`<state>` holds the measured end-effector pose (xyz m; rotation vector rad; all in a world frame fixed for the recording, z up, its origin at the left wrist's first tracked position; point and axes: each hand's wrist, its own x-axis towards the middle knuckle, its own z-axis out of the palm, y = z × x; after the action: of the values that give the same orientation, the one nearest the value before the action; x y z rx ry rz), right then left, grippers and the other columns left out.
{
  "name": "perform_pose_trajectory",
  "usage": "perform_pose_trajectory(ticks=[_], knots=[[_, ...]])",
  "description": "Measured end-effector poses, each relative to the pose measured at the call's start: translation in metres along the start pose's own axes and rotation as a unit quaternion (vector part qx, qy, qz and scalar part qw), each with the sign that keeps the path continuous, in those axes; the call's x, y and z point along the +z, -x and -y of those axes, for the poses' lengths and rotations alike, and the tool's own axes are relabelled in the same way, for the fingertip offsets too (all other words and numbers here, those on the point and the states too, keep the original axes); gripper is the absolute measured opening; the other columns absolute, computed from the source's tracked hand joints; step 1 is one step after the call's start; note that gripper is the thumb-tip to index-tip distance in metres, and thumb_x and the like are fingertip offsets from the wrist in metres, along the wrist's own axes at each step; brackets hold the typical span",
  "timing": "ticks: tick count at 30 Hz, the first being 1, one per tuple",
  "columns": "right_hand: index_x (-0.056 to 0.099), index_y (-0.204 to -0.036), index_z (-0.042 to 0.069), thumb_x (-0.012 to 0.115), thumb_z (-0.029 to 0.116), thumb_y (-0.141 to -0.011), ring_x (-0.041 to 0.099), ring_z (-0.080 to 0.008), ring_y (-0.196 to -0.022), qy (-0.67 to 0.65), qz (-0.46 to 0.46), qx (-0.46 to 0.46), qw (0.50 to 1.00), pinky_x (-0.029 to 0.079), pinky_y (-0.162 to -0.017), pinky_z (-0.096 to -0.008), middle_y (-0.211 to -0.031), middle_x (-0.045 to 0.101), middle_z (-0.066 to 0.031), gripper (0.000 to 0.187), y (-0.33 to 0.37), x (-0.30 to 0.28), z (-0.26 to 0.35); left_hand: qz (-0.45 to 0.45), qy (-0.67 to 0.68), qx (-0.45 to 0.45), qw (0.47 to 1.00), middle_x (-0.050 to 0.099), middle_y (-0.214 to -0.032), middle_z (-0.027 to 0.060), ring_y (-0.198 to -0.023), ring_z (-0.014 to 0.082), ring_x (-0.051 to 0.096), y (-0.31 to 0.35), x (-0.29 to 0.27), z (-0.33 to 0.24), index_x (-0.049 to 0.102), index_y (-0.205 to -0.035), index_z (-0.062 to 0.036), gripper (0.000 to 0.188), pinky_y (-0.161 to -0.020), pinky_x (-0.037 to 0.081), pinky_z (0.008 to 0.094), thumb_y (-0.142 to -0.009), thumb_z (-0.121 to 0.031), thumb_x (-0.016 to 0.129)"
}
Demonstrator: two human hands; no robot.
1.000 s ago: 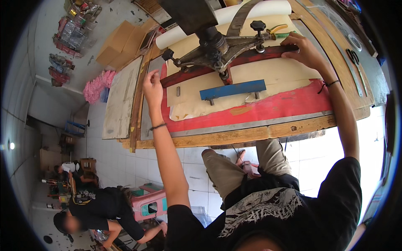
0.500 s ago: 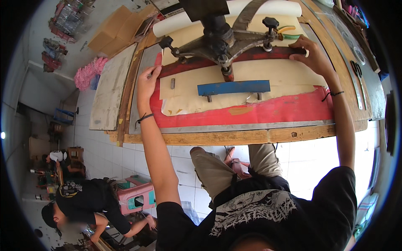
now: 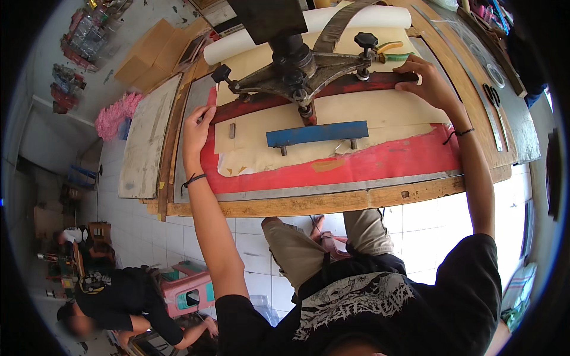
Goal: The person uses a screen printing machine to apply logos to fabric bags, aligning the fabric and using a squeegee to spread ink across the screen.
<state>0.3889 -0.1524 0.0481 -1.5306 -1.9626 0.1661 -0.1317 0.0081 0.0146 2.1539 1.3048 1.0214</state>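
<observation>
— What packaging or signage do you have around the hands?

— Not much. Up and to the left of my left hand [image 3: 197, 132], flattened brown cardboard boxes [image 3: 153, 54] lie on the floor, with a pink heap [image 3: 117, 114] just below them and a rack of small colourful packages [image 3: 77, 44] farther left — too small for me to tell what they are. Beyond my right hand [image 3: 428, 83], yellow-handled pliers [image 3: 389, 48] lie by a white paper roll [image 3: 332, 24]. No labels or signs I can make out.

— And the piece you're holding?

— A long dark red bar [image 3: 332, 89], worn and stained, lying across a tan paper sheet [image 3: 368, 115] on the red bed [image 3: 380, 163] of the wooden table [image 3: 332, 202]. My left fingers curl over its left end, my right fingers press on its right end; both hands are closed on it. Between my hands, a dark metal press arm [image 3: 297, 65] with black knobs stands over the bar's middle. Just on my side of the bar lies a blue squeegee [image 3: 317, 133], untouched by either hand.
</observation>
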Motion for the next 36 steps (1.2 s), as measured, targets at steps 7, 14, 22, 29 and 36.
perform_pose_trajectory(ticks=[7,14,22,29,36], knots=[[0.068,-0.101,0.001,0.077,0.015,-0.074,0.061,-0.0242,-0.086,0.005,0.003,0.032,0.999,0.047,-0.077,-0.035,-0.093,0.061,-0.0092,0.032,0.001,-0.003,0.006,-0.009,0.0,-0.001,1.0,0.063,-0.091,0.0085,-0.088,0.0163,0.058,0.001,0.001,-0.003,0.064,-0.098,0.0071,0.035,-0.083,0.042,0.0262,-0.091,-0.027,0.063],[0.067,-0.102,0.001,0.077,0.014,-0.074,0.062,-0.0247,-0.091,-0.018,0.002,0.016,1.0,0.048,-0.079,-0.0349,-0.095,0.061,-0.0091,0.032,0.0,0.0,0.003,-0.02,0.011,0.018,1.0,0.063,-0.091,0.0096,-0.087,0.0179,0.059,0.002,0.001,-0.004,0.064,-0.098,0.0072,0.035,-0.082,0.043,0.0279,-0.09,-0.027,0.064],[0.066,-0.102,-0.001,0.077,0.013,-0.075,0.059,-0.0224,-0.086,-0.001,0.01,0.022,1.0,0.046,-0.078,-0.034,-0.094,0.06,-0.0091,0.032,0.002,-0.004,0.006,-0.032,-0.014,0.03,0.999,0.062,-0.089,0.0103,-0.083,0.0187,0.058,0.005,0.007,-0.006,0.064,-0.097,0.0065,0.034,-0.078,0.044,0.0277,-0.09,-0.027,0.064],[0.064,-0.106,0.0,0.073,0.016,-0.08,0.06,-0.0237,-0.095,0.0,0.014,0.0,1.0,0.047,-0.082,-0.0345,-0.103,0.06,-0.0098,0.031,-0.002,-0.003,0.012,-0.048,-0.054,0.039,0.997,0.062,-0.09,0.0106,-0.082,0.0208,0.059,0.007,0.001,-0.015,0.064,-0.098,0.0049,0.033,-0.076,0.045,0.0291,-0.092,-0.027,0.061],[0.056,-0.125,0.006,0.063,0.018,-0.089,0.06,-0.0261,-0.097,0.042,-0.071,-0.121,0.989,0.048,-0.081,-0.0369,-0.117,0.06,-0.0103,0.038,-0.032,-0.035,0.059,-0.135,0.038,0.142,0.98,0.063,-0.089,0.0093,-0.074,0.018,0.058,-0.01,0.006,-0.111,0.066,-0.108,-0.0005,0.029,-0.069,0.046,0.0289,-0.089,-0.023,0.065]])
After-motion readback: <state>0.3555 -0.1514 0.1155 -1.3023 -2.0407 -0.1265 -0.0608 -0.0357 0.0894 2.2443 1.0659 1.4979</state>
